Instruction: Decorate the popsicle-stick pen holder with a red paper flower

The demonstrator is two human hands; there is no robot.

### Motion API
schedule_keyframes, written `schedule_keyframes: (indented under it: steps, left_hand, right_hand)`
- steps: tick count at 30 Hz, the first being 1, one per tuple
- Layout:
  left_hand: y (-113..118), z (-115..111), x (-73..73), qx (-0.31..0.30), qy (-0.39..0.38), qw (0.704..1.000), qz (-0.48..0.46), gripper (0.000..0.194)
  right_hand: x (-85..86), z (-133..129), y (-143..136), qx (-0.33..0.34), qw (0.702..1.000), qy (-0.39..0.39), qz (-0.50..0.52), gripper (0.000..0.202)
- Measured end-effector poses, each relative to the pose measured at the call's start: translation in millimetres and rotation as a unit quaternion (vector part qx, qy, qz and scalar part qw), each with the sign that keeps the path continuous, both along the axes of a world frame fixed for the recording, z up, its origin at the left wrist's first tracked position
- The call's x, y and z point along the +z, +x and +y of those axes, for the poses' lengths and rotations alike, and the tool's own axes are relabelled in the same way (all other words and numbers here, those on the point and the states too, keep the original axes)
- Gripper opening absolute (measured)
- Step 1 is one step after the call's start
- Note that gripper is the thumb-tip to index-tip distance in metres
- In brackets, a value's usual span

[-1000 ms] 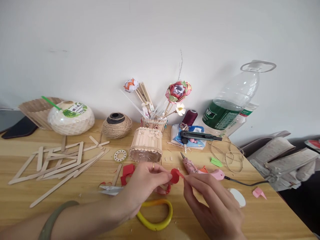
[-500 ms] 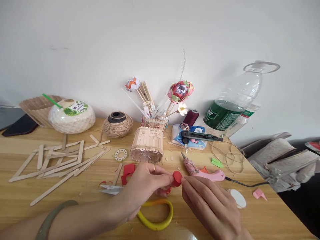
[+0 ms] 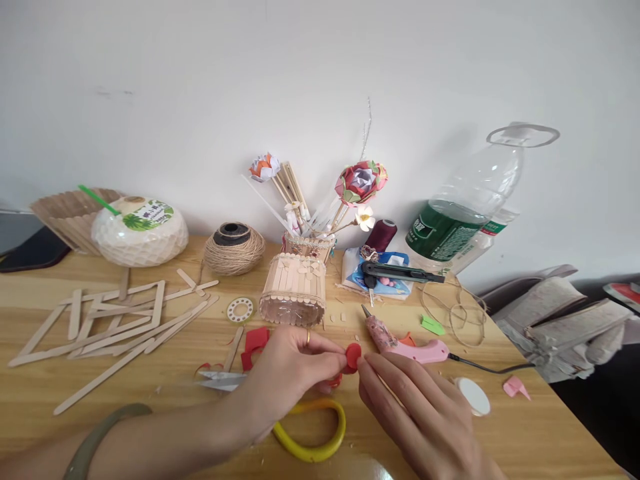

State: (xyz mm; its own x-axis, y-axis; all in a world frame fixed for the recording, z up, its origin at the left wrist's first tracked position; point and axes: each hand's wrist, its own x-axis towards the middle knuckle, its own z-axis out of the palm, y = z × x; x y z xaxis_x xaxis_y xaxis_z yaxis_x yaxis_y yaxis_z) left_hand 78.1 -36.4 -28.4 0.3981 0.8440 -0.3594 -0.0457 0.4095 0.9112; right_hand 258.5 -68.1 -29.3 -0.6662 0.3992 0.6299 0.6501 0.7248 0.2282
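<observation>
Item 1, red paper piece (image 3: 353,357): small, rounded, held just above the tabletop (image 3: 500,440) at front centre, between both hands. Left hand (image 3: 287,373): closed, thumb and forefinger pinching the piece from the left. Right hand (image 3: 420,417): fingertips closed against its right edge.

Handling note (judgement): shaping a bit this small wants light, even pressure w/ fingertips only; pinch too hard and the paper likely creases. Keep it clear of the glue gun (image 3: 405,341) nozzle, lying just behind the right hand.

Item 2, stick-clad pot (image 3: 294,288): behind the left hand; contents not visible from this angle.

Item 3, holder (image 3: 309,245) behind the pot: paper flowers (image 3: 360,181) on stems, plus sticks and straws, all upright or leaning.

Item 4, clear bottle (image 3: 465,207): tilted by the wall, approx. part-filled w/ liquid; level hard to read.

Item 5, white lidded cup (image 3: 140,230): far left, green straw in lid, contents hidden.

Misc.: loose craft sticks (image 3: 110,323), twine ball (image 3: 234,248), yellow-handled scissors (image 3: 313,427).
</observation>
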Motion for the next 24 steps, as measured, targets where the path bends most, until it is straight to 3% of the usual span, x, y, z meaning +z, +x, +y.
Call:
schedule_keyframes:
  steps: [15, 18, 21, 24]
  left_hand:
    - [0.4, 0.1, 4.1, -0.011, 0.019, 0.999, 0.039, 0.017]
    - [0.2, 0.7, 3.0, -0.008, 0.022, 0.999, 0.032, 0.018]
    - [-0.1, 2.0, 2.4, 0.0, 0.028, 0.999, 0.038, 0.018]
    - [-0.5, 2.7, 3.1, -0.007, 0.043, 0.998, 0.052, 0.023]
  right_hand:
    - [6.9, 1.1, -3.0, 0.017, 0.999, 0.038, -0.03, 0.041]
    - [5.0, 1.7, -3.9, 0.021, 0.999, 0.025, -0.026, 0.035]
    - [1.7, 1.9, -4.5, 0.003, 0.999, -0.016, 0.045, 0.018]
    - [1.9, 2.0, -6.6, -0.015, 0.985, -0.079, 0.153, 0.018]
